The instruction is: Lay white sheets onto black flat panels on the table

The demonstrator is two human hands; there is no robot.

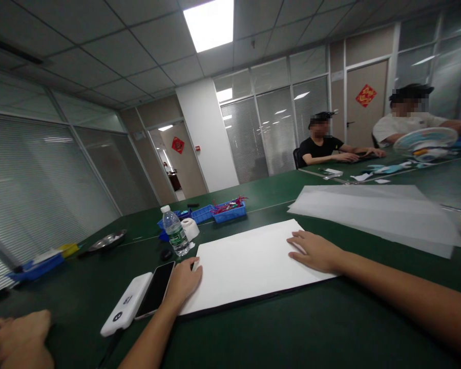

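Note:
A large white sheet (246,264) lies flat on the green table, with a dark edge showing beneath its near side. My left hand (185,279) rests at the sheet's left edge, thumb and fingers apart, holding nothing. On the sheet's right part lies my right hand (315,251), its fingers spread and nothing in it. Just left of my left hand are a dark-screened phone (156,289) and a white power bank (127,303) with a cable. A water bottle (175,231) stands beyond the sheet's left corner.
Blue trays (229,212), one with red items, sit beyond the sheet. Translucent sheets (372,212) lie at right. A metal dish (107,241) and another blue tray (38,267) are at left. Another person's hand (21,338) is at lower left; two people sit across the table.

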